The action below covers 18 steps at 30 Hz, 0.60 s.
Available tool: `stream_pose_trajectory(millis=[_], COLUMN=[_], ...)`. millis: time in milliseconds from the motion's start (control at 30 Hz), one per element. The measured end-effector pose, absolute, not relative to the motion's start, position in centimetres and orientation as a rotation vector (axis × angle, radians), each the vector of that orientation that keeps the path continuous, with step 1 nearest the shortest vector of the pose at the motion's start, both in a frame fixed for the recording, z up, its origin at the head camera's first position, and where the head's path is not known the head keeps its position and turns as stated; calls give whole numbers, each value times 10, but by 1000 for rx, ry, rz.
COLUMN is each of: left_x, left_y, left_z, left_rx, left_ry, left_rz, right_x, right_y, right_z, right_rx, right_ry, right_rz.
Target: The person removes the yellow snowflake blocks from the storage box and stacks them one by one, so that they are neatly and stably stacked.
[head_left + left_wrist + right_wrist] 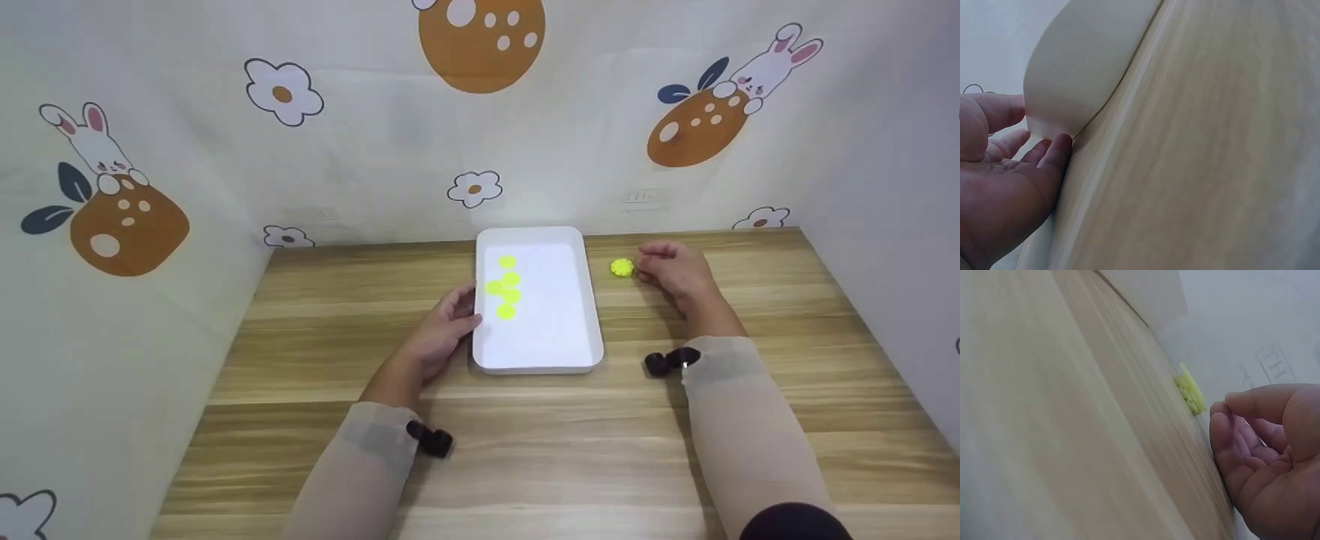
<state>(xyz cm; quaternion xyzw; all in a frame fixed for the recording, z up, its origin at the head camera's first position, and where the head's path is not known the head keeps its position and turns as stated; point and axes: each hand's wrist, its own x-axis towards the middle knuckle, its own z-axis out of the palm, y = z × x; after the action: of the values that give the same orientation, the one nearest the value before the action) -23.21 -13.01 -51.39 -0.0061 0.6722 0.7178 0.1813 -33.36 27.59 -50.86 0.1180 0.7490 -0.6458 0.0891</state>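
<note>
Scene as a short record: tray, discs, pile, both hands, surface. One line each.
Tray: white, on table
Discs: five, yellow, in the tray's left half
Pile: yellow, on the table right of the tray; piece count unclear
Left hand: holds the tray's left edge
Right hand: beside the pile, thumb and forefinger together; nothing visibly held
Surface: wood-grain table
Backdrop: printed rabbits and flowers

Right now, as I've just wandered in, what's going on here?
A person's left hand touches the side of a white tray containing several flat yellow pieces. Their right hand, curled with nothing visible in its grasp, is just to the right of a small yellow cluster on the wooden table.
</note>
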Motion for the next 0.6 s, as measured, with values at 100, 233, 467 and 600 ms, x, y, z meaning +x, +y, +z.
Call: stream_pose_trajectory(millis=[100, 233, 467, 600], left_x=[-232, -233, -233, -232], left_y=[-130, -130, -130, -130], left_z=[-515, -515, -515, -514], left_rx=[-26, -29, -38, -28], left_ry=[1899, 1898, 1906, 1907], left_rz=[2028, 2027, 2013, 2015], right_x=[-333, -332, -331, -331], right_y=[275, 274, 272, 273], right_z=[-509, -508, -506, -507], right_rx=[349, 342, 318, 312], right_ry=[2239, 2268, 2329, 2331], right_rz=[-1903, -1871, -1808, -1804])
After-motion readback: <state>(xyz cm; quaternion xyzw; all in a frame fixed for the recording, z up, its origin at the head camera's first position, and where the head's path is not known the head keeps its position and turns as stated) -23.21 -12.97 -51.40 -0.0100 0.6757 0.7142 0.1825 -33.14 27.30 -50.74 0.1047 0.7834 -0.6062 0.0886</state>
